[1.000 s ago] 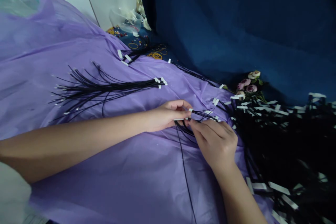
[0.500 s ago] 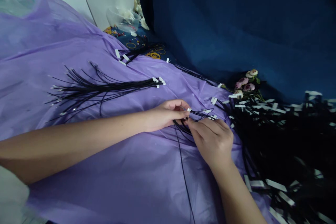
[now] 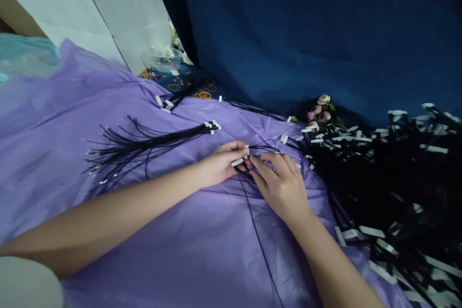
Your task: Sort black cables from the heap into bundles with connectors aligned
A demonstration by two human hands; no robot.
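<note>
Black cord [image 3: 257,232]: its top end is pinched between both hands near the middle of the purple sheet. Its long axis runs from the fingertips down and a little to the right, lying slack on the sheet.
Laid-out bundle [image 3: 144,142]: black cords lie side by side, well left of the hands. Their tagged ends point right and their free ends fan out leftward.
Clear bowl [image 3: 163,57]: stands far back by the white wall, well apart from the hands.
Purple sheet [image 3: 173,255]: wrinkled, it lies under the bundle, the hands and the near edge of the heap.
Left hand [image 3: 220,166]: its grip is closed, with thumb and forefinger clamped on the white tag. The forearm comes in from the lower left.
White tag [image 3: 237,162]: sits at the cord's top end, tilted, with only its tip clear of the fingers.
Right hand [image 3: 279,185]: its grip is also closed, fingertips pinched on the black cord just right of the tag and touching the left fingertips.
Cord to hands: the slack length trails between the two forearms and lies nearer the right one.
Fabric roses [image 3: 319,110]: lie behind the heap against the blue cloth [image 3: 306,33].
Tangled heap [image 3: 390,178]: a mass of black cords with white tags lies just right of the right hand.
</note>
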